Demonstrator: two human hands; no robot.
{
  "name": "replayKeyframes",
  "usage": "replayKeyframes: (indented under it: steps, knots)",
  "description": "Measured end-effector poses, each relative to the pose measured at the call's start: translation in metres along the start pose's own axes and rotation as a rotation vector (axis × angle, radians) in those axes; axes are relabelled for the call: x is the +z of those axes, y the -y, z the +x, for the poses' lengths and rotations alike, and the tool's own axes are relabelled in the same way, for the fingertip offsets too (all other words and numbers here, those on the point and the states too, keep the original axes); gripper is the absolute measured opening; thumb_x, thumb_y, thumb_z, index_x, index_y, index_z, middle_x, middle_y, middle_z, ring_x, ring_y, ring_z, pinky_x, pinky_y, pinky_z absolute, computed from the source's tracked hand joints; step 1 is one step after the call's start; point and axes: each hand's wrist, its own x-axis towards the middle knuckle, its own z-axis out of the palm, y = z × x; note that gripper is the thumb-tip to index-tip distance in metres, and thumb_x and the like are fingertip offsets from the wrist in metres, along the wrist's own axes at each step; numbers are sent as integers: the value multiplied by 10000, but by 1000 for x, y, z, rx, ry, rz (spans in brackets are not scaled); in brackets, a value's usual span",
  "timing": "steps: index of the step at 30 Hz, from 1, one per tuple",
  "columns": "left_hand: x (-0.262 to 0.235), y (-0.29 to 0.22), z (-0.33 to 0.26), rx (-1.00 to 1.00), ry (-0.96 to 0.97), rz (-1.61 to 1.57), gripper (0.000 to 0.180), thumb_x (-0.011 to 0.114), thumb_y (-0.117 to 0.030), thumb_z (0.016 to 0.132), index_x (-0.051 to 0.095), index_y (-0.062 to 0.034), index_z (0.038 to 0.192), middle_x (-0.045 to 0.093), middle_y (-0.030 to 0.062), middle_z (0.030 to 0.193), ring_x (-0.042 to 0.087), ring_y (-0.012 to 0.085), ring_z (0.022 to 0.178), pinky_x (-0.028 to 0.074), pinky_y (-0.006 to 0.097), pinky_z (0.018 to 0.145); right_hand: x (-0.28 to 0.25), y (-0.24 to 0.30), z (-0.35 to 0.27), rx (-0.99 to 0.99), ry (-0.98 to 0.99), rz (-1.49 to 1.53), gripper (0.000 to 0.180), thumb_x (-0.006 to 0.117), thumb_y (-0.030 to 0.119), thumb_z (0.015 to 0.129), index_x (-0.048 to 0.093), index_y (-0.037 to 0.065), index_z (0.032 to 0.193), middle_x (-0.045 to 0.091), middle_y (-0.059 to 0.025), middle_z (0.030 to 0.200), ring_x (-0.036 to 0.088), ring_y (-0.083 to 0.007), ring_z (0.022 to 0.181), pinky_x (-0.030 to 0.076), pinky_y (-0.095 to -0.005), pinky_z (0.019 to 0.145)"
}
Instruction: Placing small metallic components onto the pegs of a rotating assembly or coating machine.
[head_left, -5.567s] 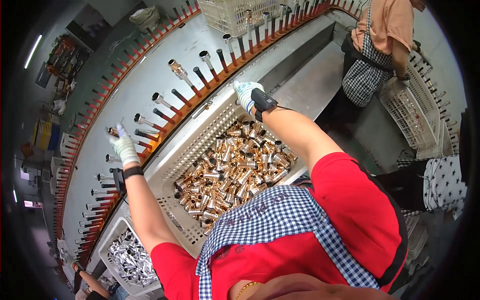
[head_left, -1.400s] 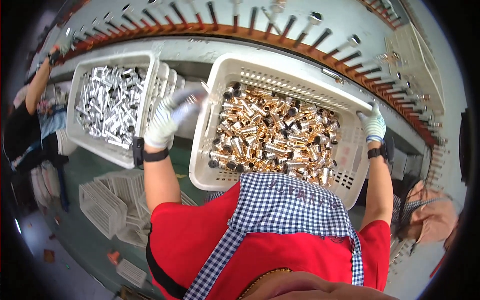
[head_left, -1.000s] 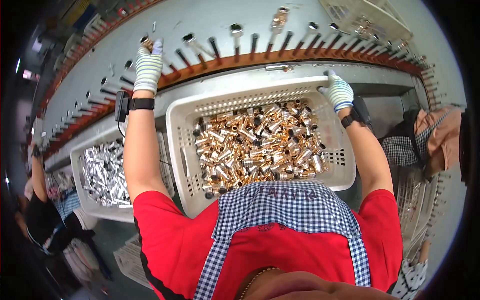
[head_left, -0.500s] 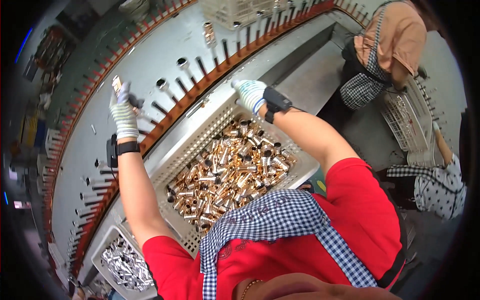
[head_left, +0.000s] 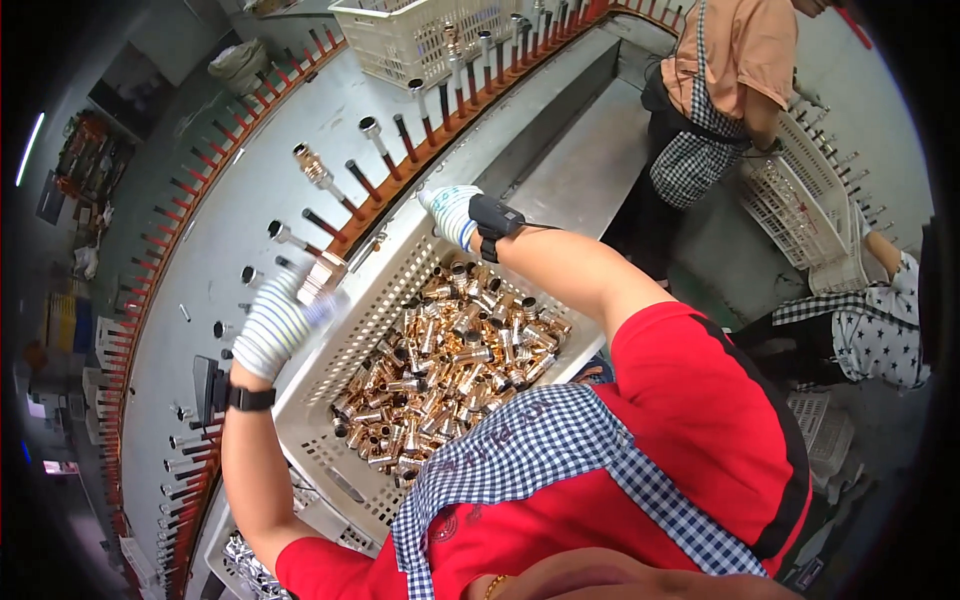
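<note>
My left hand [head_left: 272,325], in a striped work glove, is closed around a copper-coloured metal fitting [head_left: 322,276] just above the left rim of a white perforated crate [head_left: 350,330]. The crate holds several copper-coloured fittings [head_left: 450,355]. My right hand [head_left: 452,214], also gloved, rests on the crate's far corner with fingers curled over the rim. Beyond the crate runs a curved grey rack [head_left: 250,190] with rows of red-based pegs [head_left: 360,185], some carrying fittings [head_left: 312,168].
A second white crate [head_left: 245,565] of silvery parts sits at lower left. Another white basket [head_left: 410,35] stands on the rack at the top. A person in an orange top [head_left: 735,60] works at upper right beside empty white crates [head_left: 800,205].
My view has swung from side to side along the rack. My left hand has come down from the pegs to the crate's left rim, holding a fitting. My right hand stays on the far corner.
</note>
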Motion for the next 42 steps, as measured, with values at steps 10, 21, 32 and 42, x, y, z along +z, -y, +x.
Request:
replayKeyframes:
  steps: [10,21,32,42]
  knots:
    - [-10,69,89,263,-897,2,733,621,-426,966,357,5,1496,584,186,1259,587,259,1104,473,379,943,-6,20,-3,46,-24,-14,329,410,186,1022,703,41,1051,731,-162,955,716,-338,870,554,-457,733]
    - [-27,94,94,-209,-949,-467,374,459,-346,1035,643,-32,947,500,3,559,516,123,503,413,288,469,-4,11,-8,-8,-112,15,303,424,169,1014,700,48,1045,734,-156,883,713,-342,801,547,-454,691]
    - [54,57,-32,236,-276,-155,364,514,-347,1008,668,-48,1147,705,183,1030,674,350,968,520,417,868,16,15,10,-73,83,55,478,761,184,787,634,58,1231,693,-209,1122,659,-368,1061,529,-427,927]
    - [65,218,-127,-764,-314,79,729,395,-662,960,729,-25,1079,697,205,1138,661,356,1070,507,469,925,0,30,3,-147,74,-125,582,796,89,703,581,94,1243,698,-208,1094,660,-381,1056,530,-437,893]
